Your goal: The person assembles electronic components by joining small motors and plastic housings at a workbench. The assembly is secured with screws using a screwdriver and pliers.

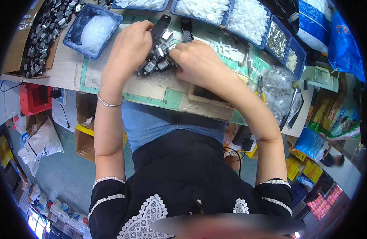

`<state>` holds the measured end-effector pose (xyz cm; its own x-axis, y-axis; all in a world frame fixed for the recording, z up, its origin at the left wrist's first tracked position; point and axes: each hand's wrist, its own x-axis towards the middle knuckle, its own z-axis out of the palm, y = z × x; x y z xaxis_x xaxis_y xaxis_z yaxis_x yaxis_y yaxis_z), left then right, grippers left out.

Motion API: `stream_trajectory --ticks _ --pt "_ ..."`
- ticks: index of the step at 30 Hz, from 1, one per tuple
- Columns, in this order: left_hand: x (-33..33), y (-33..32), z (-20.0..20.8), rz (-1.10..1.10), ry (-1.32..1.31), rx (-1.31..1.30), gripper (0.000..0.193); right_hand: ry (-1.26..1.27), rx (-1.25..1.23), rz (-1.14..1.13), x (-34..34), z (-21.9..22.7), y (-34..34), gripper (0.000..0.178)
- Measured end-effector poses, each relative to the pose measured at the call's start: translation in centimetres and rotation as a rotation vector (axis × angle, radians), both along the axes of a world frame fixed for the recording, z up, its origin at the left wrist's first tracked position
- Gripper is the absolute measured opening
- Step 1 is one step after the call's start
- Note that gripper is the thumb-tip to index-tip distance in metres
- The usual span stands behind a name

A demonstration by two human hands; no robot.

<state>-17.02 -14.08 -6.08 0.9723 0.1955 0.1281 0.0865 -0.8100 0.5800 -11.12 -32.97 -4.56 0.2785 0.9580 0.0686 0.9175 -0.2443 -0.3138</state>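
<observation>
My left hand [129, 46] is closed, its fingertips at the edge of a long black flat part [161, 27], which they appear to grip. My right hand [197, 59] has its fingers curled in a pinch; what lies between them is hidden. Between the two hands is a heap of small silver-and-black metal pieces [151, 65] on the worktable. Just beyond my right fingers lies another black part [187, 30].
A blue tray [68, 39] with a clear, whitish bag stands left. Blue bins of white plastic parts [203, 8] and metal pins [277, 38] line the far side. A carton [12, 55] of metal pieces is far left; crumpled plastic bags [277, 85] lie right.
</observation>
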Motion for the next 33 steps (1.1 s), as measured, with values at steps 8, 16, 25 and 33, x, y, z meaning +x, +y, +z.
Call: stream_trajectory --ticks 8,16,25,33 --pt "1.5 2.1 0.4 -0.028 0.13 0.15 0.019 0.689 0.286 -0.439 -1.6 3.1 -7.5 0.018" --pt "1.8 2.0 -0.5 -0.034 0.03 0.267 0.011 0.678 0.359 -0.506 -6.0 1.3 -8.4 0.016" --pt "1.6 0.4 0.7 0.215 0.213 0.39 0.016 0.115 0.295 -0.245 -5.6 0.4 -9.3 0.024" --pt "1.9 0.5 1.2 0.275 0.302 0.384 0.017 0.141 0.489 -0.274 -6.2 -1.9 -9.2 0.017"
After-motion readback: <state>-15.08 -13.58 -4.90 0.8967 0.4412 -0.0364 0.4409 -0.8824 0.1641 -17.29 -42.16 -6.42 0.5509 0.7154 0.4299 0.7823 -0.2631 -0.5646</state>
